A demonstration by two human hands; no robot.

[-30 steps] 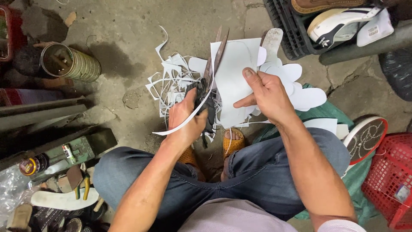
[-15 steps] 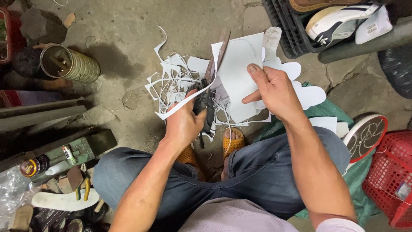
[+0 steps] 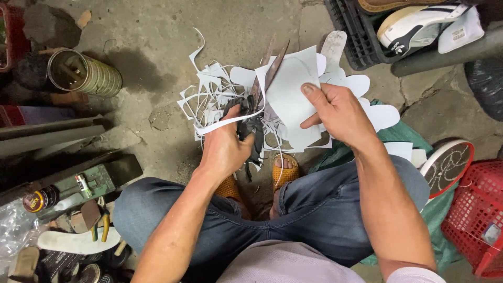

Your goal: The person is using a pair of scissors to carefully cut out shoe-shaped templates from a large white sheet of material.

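My left hand (image 3: 225, 149) is closed on the dark handles of the scissors (image 3: 262, 89), blades parted around the edge of the white sheet (image 3: 288, 97). My right hand (image 3: 340, 112) pinches that sheet, thumb on top, held above the floor over a heap of white offcuts (image 3: 209, 99). Risks, as I judge them: my right thumb sits near the blades and could be nicked; the curling cut strip (image 3: 222, 126) could snag them; a loose pinch could let the sheet twist and spoil the cut line.
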